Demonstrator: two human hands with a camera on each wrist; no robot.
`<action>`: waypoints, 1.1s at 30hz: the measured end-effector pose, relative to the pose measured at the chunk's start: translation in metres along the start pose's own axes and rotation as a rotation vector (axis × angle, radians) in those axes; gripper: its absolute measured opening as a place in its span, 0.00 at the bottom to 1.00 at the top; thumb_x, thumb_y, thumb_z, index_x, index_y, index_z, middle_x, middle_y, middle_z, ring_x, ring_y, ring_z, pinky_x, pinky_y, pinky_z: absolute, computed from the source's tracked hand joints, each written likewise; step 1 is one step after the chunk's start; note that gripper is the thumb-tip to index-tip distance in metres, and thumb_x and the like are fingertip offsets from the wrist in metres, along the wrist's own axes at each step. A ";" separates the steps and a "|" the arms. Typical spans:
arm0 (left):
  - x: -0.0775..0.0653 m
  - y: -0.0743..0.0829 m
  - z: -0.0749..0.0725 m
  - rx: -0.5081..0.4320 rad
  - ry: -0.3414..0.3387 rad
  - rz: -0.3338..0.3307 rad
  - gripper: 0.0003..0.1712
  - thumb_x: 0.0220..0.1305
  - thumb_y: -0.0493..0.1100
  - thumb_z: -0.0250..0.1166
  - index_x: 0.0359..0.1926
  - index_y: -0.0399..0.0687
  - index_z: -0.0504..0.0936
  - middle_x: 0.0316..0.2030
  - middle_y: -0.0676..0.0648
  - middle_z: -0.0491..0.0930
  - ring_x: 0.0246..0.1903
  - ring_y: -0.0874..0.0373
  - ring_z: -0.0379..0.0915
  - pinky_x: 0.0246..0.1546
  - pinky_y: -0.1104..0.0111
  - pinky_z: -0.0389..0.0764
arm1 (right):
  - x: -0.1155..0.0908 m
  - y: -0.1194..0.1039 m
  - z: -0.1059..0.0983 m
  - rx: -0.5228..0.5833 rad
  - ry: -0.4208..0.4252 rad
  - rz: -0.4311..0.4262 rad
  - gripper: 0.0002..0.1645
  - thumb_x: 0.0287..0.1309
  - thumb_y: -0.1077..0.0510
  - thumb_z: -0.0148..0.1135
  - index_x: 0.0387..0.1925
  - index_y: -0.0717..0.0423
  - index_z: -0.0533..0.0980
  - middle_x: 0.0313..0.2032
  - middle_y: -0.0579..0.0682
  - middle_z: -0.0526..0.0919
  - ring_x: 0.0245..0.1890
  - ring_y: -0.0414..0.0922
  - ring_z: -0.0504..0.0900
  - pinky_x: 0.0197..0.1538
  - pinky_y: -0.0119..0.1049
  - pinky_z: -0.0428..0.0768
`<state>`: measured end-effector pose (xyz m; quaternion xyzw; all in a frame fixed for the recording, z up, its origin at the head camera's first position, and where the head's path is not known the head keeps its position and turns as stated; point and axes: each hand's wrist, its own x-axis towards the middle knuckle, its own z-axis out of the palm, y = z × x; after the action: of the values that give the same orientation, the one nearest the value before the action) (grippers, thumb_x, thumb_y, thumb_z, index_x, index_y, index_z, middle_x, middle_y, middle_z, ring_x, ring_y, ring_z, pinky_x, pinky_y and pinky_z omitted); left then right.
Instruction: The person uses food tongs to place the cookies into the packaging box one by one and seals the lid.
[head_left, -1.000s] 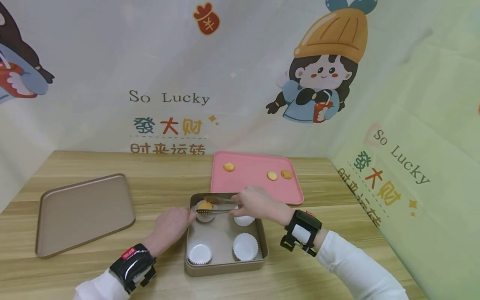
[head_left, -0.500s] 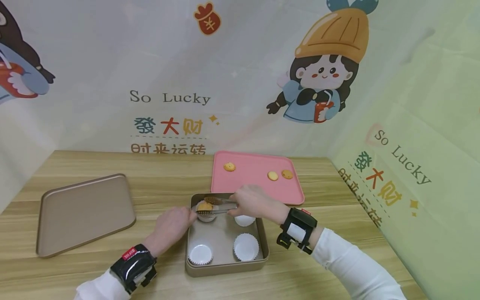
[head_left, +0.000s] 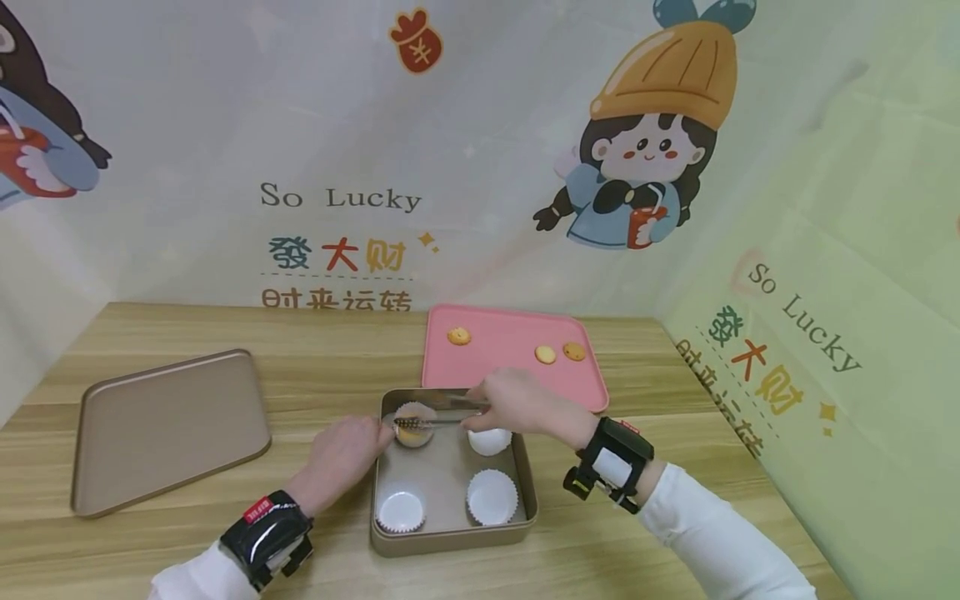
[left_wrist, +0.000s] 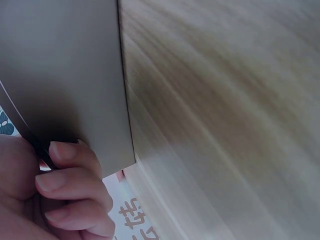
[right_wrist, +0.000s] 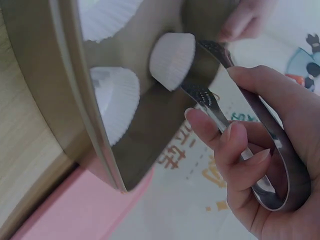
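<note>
A brown square baking tin (head_left: pixel 450 546) holds several white paper baking cups. My left hand (head_left: pixel 341 454) pinches the tin's left rim between thumb and curled fingers (left_wrist: pixel 70 180), as the left wrist view shows. My right hand (head_left: pixel 525 408) grips metal tongs (right_wrist: pixel 287 170) with perforated tips. Those tips stand apart with nothing between them, close by the far-left paper cup (head_left: pixel 417 411). In the head view one tip crosses this cup, and a strip of yellowish cookie (head_left: pixel 412 437) shows inside; the rest of the cookie is hidden.
A pink tray (head_left: pixel 487 362) behind the tin bears three cookies, one of them a round cookie (head_left: pixel 545 355). To the left lies a flat brown tray (head_left: pixel 172 429). Two near cups, including a white cup (head_left: pixel 492 497), sit at the tin's front. A printed cloth hangs behind the wooden table.
The tongs have spread around the far-left cup, their far arm shifting right. Less of the cookie shows now. My right hand has shifted slightly right; my left stays on the rim.
</note>
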<state>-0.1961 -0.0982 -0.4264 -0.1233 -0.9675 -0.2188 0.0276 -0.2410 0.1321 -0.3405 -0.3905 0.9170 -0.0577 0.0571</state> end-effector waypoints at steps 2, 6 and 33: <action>0.000 -0.001 -0.001 0.010 -0.001 0.002 0.22 0.67 0.42 0.50 0.15 0.49 0.61 0.14 0.51 0.59 0.16 0.58 0.58 0.15 0.71 0.58 | -0.002 0.003 -0.009 0.071 0.006 0.043 0.12 0.55 0.50 0.65 0.28 0.54 0.80 0.15 0.40 0.65 0.15 0.33 0.58 0.20 0.25 0.56; 0.000 -0.003 -0.003 0.020 -0.002 0.014 0.21 0.67 0.40 0.49 0.15 0.49 0.60 0.14 0.51 0.58 0.16 0.59 0.57 0.15 0.71 0.57 | 0.003 0.015 -0.025 0.109 0.065 0.160 0.12 0.55 0.49 0.65 0.31 0.54 0.82 0.15 0.40 0.69 0.14 0.33 0.59 0.20 0.26 0.56; -0.006 0.001 -0.001 0.103 0.000 0.097 0.17 0.64 0.36 0.51 0.18 0.50 0.61 0.16 0.51 0.60 0.16 0.58 0.58 0.15 0.72 0.58 | 0.077 0.083 -0.003 0.099 -0.039 0.551 0.20 0.57 0.47 0.62 0.20 0.58 0.76 0.28 0.57 0.85 0.20 0.46 0.82 0.20 0.30 0.69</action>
<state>-0.1903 -0.0993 -0.4264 -0.1684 -0.9704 -0.1670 0.0447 -0.3537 0.1335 -0.3547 -0.1243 0.9834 -0.0771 0.1071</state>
